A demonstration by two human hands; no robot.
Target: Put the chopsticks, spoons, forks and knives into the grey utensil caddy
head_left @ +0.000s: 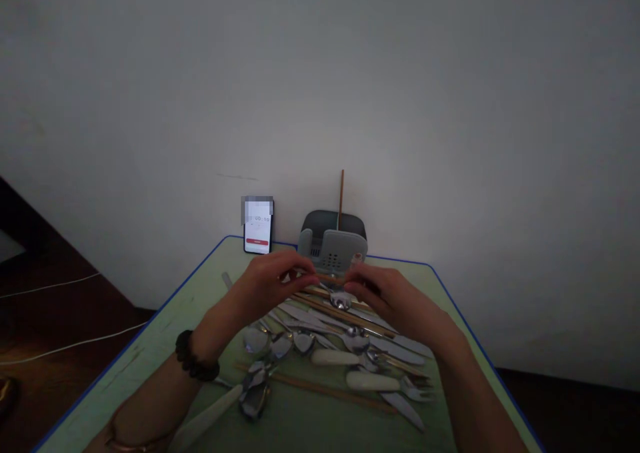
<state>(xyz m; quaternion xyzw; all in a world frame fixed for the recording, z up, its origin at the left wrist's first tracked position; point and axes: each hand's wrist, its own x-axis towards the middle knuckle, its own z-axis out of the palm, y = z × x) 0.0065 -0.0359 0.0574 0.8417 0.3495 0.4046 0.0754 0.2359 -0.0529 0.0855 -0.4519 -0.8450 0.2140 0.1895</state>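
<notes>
A pale wall is rising behind the grey cutlery holder, which is serving as the landmark here. The green, blue-edged worktop is stretching out from beneath the holder toward the person. In front of the holder, a loose spread of cutlery is covering much of the surface: spoons, knives, forks and chopsticks are lying at mixed angles.

Both bare forearms are reaching in toward the holder, converging just in front of it. The left hand is pointing its fingers rightward, thumb bending under the forefinger; the right hand is mirroring it, back upward, fingers curling leftward. The hands are nearly closing at the fingertips, each pinching one end of a thin brown stick.

A phone is standing upright left of the holder, showing a timer. Nearer the person than the holder, a white-handled fork is lying beside another white handle. One chopstick is standing inside the holder, leaning slightly. The pinched stick is hovering just in front of the holder, bridging the fingertips.
</notes>
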